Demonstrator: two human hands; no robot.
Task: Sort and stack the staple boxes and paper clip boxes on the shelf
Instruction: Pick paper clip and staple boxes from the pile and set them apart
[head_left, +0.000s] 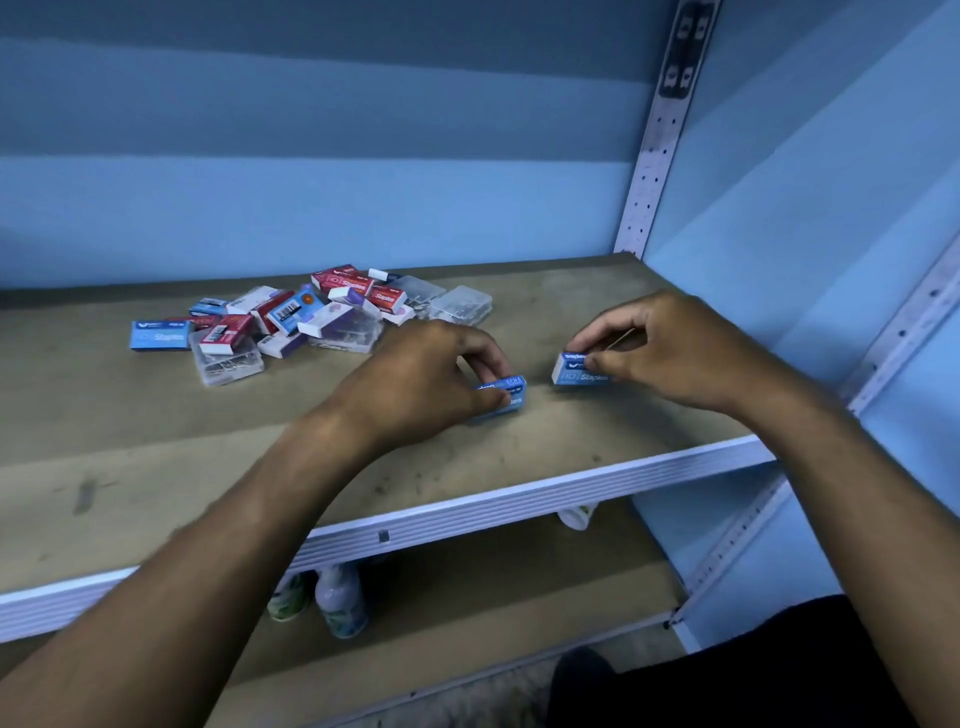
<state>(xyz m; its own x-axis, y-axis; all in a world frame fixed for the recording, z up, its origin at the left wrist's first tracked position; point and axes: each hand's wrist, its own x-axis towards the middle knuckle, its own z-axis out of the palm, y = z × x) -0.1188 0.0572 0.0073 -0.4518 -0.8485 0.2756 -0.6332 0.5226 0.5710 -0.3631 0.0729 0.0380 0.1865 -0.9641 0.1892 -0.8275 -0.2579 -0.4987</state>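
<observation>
My left hand (426, 379) grips a blue staple box (511, 396) that rests on the brown shelf board (156, 452). My right hand (670, 348) pinches a second blue staple box (571, 373), tilted on its long edge on the board, a short gap to the right of the first. Behind and to the left lies a loose pile (311, 317) of red, blue and purple-white boxes mixed with clear plastic paper clip boxes (462, 305). One blue staple box (158, 335) lies flat at the pile's left end.
The shelf's white front rail (519, 506) runs diagonally below my hands. A perforated metal upright (649, 171) stands at the back right corner beside the blue wall. On the lower shelf stand a small bottle (340, 603) and a cup (288, 597).
</observation>
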